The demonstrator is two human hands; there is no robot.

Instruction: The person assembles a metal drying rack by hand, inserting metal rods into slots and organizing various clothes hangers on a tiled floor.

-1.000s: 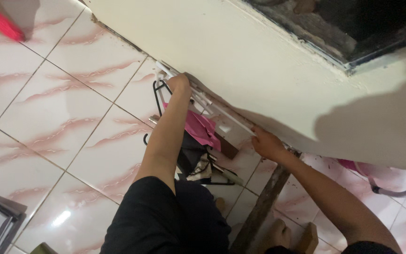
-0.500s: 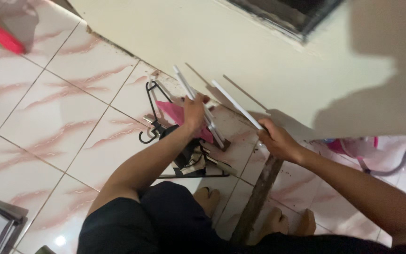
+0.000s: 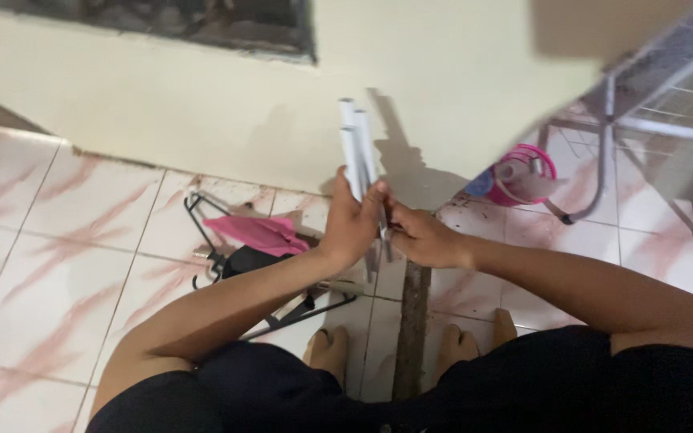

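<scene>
A bundle of thin white rods stands nearly upright above the tiled floor, close to the cream wall, with the left hand wrapped shut around its middle and the right hand closed on its lower end, the two hands touching. Beside the left forearm, on the floor near the wall's foot, lie a pink cloth and black hangers. Toward the floor's right edge sit a pink basket and a metal rack.

White rods, bundled, near-upright
</scene>
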